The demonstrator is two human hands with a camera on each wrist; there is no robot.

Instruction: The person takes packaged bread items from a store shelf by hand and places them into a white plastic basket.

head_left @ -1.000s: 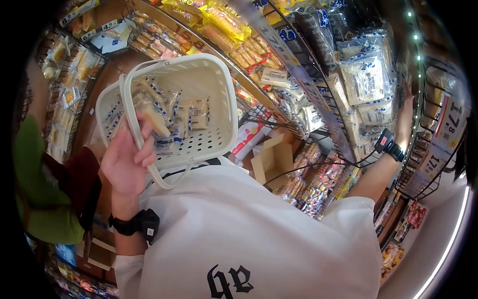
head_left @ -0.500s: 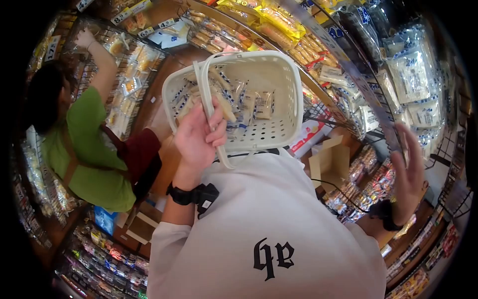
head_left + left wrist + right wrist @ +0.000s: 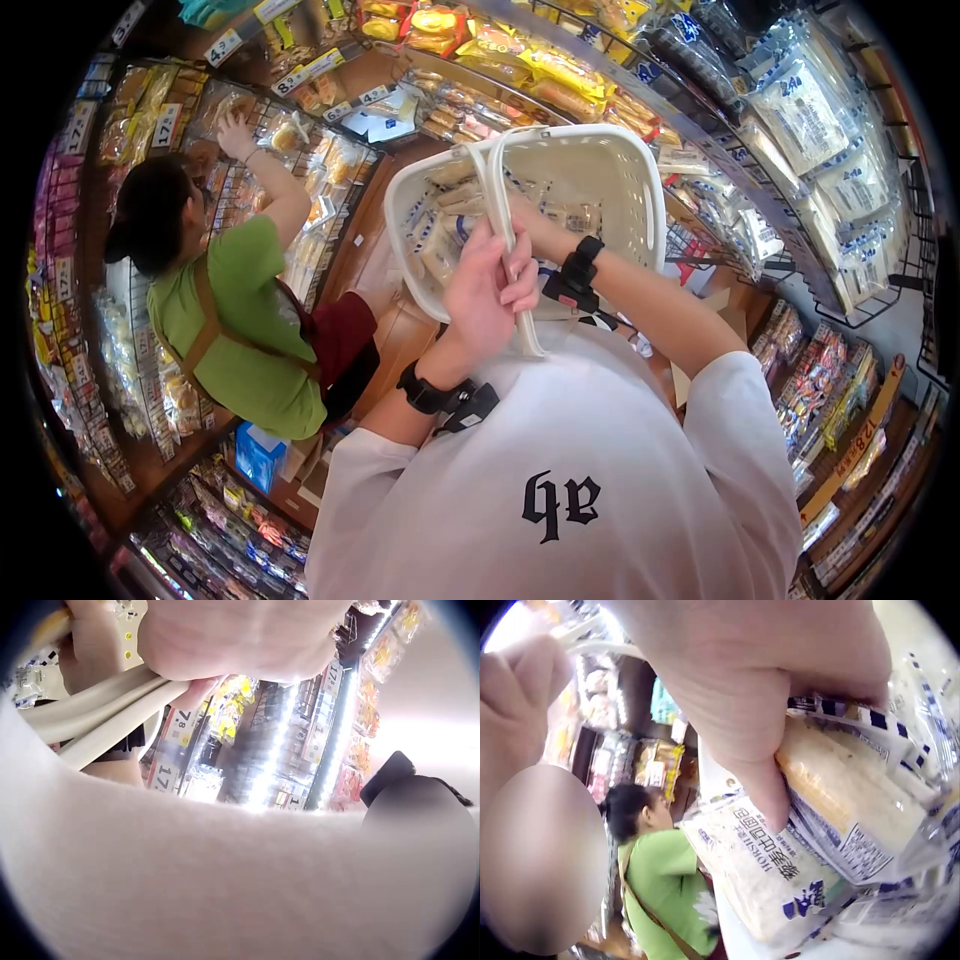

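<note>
Basket [image 3: 625, 190], white and perforated, hangs tilted in front of the chest in the head view, well above the floor and just beside the bakery shelves [image 3: 800, 110]. Wrapped packets [image 3: 445, 230] lie heaped against its left side. The left hand [image 3: 488, 295] has its grip closed round both handles [image 3: 492, 185], gathered together. The right hand [image 3: 530, 222] reaches over the rim into the basket, mostly hidden behind those handles. A person in green [image 3: 240, 330] reaches up at another shelf to the left, near but apart. The left wrist view shows the left hand [image 3: 240, 637] from below, with the two handles [image 3: 97, 712] running under its curled fingers and a white shirt [image 3: 225, 885] filling the lower half. The right wrist view shows the right hand [image 3: 742, 682] with its grip closed on a packet [image 3: 855, 817] of pale cake in clear, blue-printed wrap. The thumb lies across the front and the fingers over the top edge, and the packet touches others under it. To do this well, I judge that the left hand should hold both handles firm and bring the basket level, so the heap does not slide. The right hand should lay the packet flat on the pile and loosen its grip only once the packet rests there, without squeezing the soft cake.
</note>
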